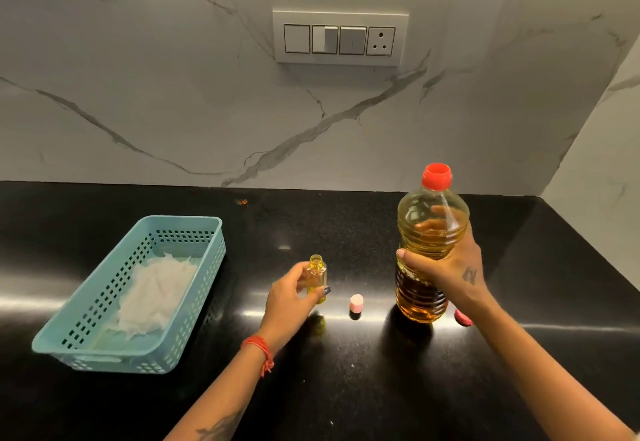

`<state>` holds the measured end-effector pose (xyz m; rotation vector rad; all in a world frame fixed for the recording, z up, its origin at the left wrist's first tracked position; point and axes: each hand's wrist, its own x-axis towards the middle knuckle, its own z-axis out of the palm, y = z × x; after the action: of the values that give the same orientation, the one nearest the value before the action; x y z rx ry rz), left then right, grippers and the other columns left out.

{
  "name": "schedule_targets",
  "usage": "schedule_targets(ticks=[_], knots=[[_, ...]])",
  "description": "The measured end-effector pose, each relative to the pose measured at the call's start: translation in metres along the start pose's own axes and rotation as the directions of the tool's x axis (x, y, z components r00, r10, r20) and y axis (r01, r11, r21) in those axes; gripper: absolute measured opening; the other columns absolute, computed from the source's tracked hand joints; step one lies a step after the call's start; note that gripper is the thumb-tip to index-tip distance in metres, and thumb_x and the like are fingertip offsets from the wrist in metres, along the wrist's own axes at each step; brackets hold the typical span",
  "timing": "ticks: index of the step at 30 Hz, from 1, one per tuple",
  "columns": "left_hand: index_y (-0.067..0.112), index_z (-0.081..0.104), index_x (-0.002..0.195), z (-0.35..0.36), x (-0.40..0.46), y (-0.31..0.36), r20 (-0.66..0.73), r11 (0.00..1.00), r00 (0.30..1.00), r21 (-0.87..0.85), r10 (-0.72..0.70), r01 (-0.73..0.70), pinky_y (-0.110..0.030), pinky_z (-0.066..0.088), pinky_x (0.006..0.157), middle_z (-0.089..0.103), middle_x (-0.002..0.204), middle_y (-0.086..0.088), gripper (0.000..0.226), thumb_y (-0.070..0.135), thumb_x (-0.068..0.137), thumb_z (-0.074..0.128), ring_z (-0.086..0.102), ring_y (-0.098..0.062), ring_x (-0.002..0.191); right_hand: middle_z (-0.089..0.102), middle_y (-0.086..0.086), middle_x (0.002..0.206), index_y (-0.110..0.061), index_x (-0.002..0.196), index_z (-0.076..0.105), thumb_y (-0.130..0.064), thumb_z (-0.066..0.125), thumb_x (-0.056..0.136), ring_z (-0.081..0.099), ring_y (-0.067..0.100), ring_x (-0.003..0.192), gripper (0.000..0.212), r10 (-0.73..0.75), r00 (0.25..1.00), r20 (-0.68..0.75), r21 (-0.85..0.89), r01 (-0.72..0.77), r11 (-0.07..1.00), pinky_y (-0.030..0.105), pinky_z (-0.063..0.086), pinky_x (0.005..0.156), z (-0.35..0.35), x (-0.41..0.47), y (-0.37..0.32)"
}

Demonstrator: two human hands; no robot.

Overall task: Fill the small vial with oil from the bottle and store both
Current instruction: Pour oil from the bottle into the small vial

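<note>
Marble wall (173, 94), black counter (346, 388)

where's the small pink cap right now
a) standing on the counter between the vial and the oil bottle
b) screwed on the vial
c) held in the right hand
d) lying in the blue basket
a: the pink cap stands alone on the black counter, between the open vial in the left hand and the oil bottle gripped by the right hand.
</note>
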<state>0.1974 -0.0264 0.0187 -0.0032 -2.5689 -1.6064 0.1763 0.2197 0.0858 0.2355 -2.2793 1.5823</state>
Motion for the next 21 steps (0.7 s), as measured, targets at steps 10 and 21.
schedule_targets(ticks=[10,21], knots=[[0.028,0.059,0.108,-0.049,0.002,0.079,-0.055,0.969,0.968,-0.019,0.246,-0.248,-0.015,0.054,0.073,0.069,0.089,0.005,0.04,0.015,0.073,0.075,0.065,-0.002,0.082,0.063,0.008,0.103,-0.021,0.126,0.04,-0.034,0.083,0.056,0.059,0.022,0.09,0.084,-0.362,0.878,0.314,-0.481,0.476,0.737,0.035,0.048,0.079,-0.011,0.039,-0.064],[0.019,0.059,0.117,-0.053,0.0,0.099,-0.024,0.956,0.955,-0.003,0.295,-0.295,-0.02,0.057,0.075,0.067,0.094,0.006,0.044,0.021,0.075,0.073,0.065,-0.01,0.086,0.067,0.013,0.099,-0.016,0.123,0.041,-0.036,0.084,0.053,0.062,0.031,0.082,0.084,-0.471,0.746,0.471,-0.641,0.657,0.397,0.039,0.049,0.071,-0.023,0.063,-0.077]])
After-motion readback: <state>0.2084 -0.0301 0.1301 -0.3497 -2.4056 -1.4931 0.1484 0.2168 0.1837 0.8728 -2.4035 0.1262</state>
